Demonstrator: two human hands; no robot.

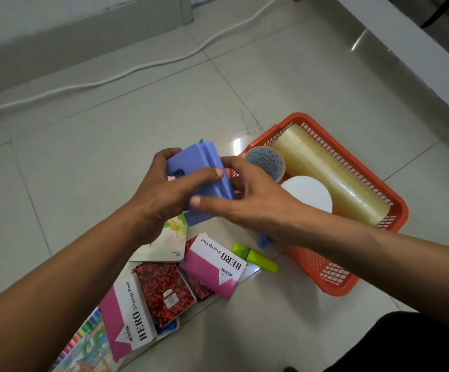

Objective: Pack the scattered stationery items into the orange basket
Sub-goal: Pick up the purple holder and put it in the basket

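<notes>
Both hands hold a purple plastic hole punch (196, 163) above the floor, just left of the orange basket (333, 275). My left hand (164, 189) grips it from the left, thumb across its top. My right hand (247, 200) curls round its right side, thumb under it. Inside the basket lie a long stack of clear tape rolls (328, 173), a dotted tape roll (266, 162) and a white round lid (311, 194). On the floor lie two pink HERO stamp pad boxes (214, 263) (126, 318), a yellow highlighter (255, 257) and a red patterned notebook (164, 288).
A floral card (164, 240) and a box of coloured pens (86, 342) lie at lower left. A small blue piece (265, 241) sits under my right wrist. A white cable (137, 71) runs across the tiled floor; a white ledge (416, 49) stands at right.
</notes>
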